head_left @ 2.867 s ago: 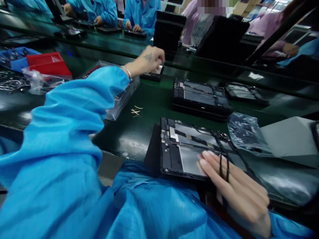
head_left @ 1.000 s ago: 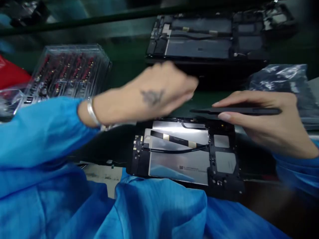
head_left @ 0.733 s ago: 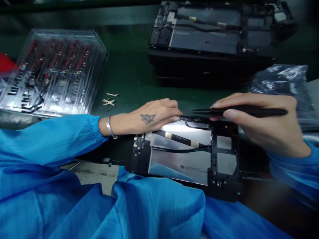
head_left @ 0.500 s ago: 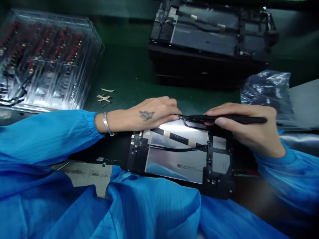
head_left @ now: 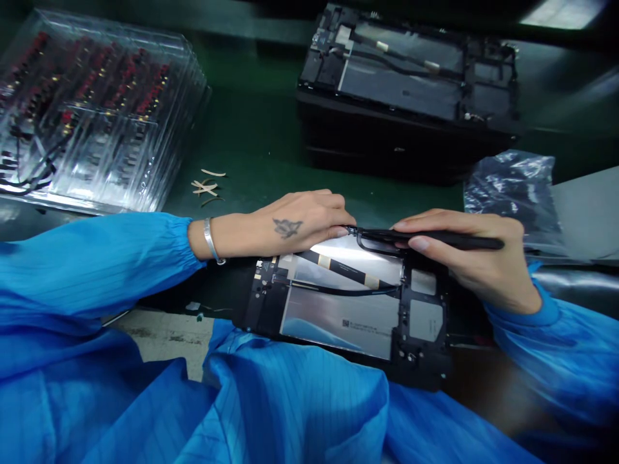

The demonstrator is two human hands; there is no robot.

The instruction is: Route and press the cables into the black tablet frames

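Observation:
An opened tablet (head_left: 319, 319), its silver inside facing up, lies before me close to the blue smock. My right hand (head_left: 478, 251) grips black tweezers (head_left: 452, 240) held nearly level over the tablet's far edge. Their tips point left, to just beside the fingertips of my left hand (head_left: 309, 222). That hand is closed at the same far edge, thumb and finger pinched around a small dark part that I cannot make out. A thin black cable (head_left: 370, 246) curves from that spot across the silver surface.
Behind, on the green mat (head_left: 256, 129), stands a stack of similar opened tablets (head_left: 401, 138). Clear plastic trays (head_left: 111, 154) with red and black parts are stacked at left. Small pale strips (head_left: 206, 187) lie between. A clear plastic bag (head_left: 515, 193) is at right.
My right hand and the tweezers have shifted slightly left, the tips staying by my left fingertips. The left hand keeps its pinch at the tablet's edge. The view has tilted a little.

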